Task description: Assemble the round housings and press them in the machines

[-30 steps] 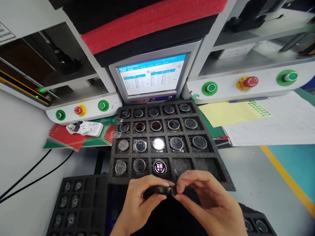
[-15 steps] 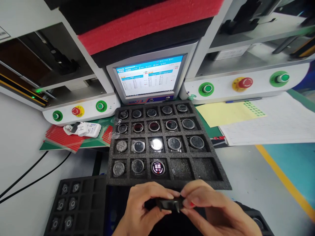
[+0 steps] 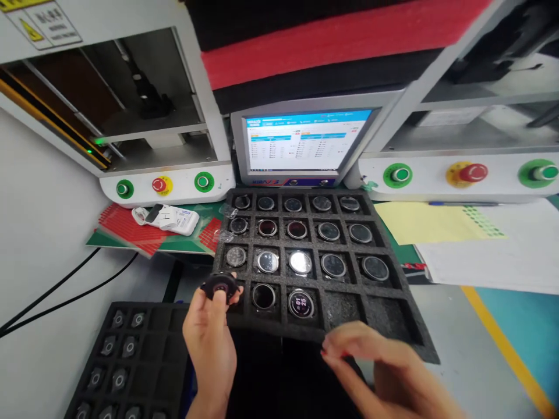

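Observation:
My left hand (image 3: 212, 343) grips a round black watch (image 3: 213, 285), thumb on the face turned toward me and fingers behind it. The watch hovers over the front left corner of a grey foam tray (image 3: 404, 349), hiding most of the pocket there. My right hand (image 3: 375, 361) is at the tray's front edge, thumb and forefinger pinched together. A small red piece (image 3: 324, 352) shows at those fingertips; its kind is unclear. Round watches fill most tray pockets. One lit watch (image 3: 301, 304) in the front row reads 01 25.
A monitor (image 3: 305, 142) stands behind the tray between two machines with green buttons and red emergency stops (image 3: 474, 172). A darker tray (image 3: 148, 378) with small parts lies lower left. Red sticker sheets (image 3: 131, 227), a white device (image 3: 179, 220), yellow paper (image 3: 419, 224) and a pen (image 3: 463, 203) are around.
Both hands were together at the watch in front of the tray. My left hand has carried it left and up; my right hand has come away from it. The view has shifted left.

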{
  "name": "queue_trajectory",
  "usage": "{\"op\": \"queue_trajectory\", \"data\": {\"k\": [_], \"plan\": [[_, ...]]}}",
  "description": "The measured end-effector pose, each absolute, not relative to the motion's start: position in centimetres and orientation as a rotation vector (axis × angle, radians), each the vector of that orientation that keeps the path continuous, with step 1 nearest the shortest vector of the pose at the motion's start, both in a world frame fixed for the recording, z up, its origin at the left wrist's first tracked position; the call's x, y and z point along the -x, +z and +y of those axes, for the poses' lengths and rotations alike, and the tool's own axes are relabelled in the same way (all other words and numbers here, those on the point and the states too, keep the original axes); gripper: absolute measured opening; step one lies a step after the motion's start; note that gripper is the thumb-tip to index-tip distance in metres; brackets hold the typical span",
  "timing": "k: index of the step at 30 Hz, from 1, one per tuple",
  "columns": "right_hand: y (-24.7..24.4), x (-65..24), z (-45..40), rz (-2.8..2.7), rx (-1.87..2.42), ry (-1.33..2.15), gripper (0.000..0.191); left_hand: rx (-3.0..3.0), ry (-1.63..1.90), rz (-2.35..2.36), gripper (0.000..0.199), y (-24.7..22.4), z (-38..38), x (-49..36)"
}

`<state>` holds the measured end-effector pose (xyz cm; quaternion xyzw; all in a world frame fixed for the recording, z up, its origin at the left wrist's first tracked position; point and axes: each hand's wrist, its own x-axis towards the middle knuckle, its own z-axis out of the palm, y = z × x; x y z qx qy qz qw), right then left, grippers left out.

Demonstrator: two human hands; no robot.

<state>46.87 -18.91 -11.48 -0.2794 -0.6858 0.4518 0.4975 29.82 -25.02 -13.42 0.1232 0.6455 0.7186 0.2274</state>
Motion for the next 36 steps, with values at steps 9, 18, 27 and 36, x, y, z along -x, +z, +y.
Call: {"op": "queue_trajectory", "data": {"k": [9, 18, 27, 36], "plan": [[-14.9, -35.3, -9.5, -2.316, 0.535, 0.885, 0.025, -0.259, 1.9, 1.634, 0.028, -14.5, -27.5, -26.3], [-16.9, -29.7, -8.8, -2.566, 0.374, 0.771, 0.034, -0.204, 1.815, 1.726, 0.034, -14.8, -29.9, -23.7], [-12.2, -32.9, -11.7, -2.273, 0.367, 0.73, 0.029, -0.208, 1.699, 1.424, 0.038, -14.5, -29.6, -24.0], [-11.0, -38.9, -16.9, -2.334, -0.034, 0.84, 0.04, -0.223, 1.68, 1.16, 0.05, -14.2, -29.3, -26.0]]}}
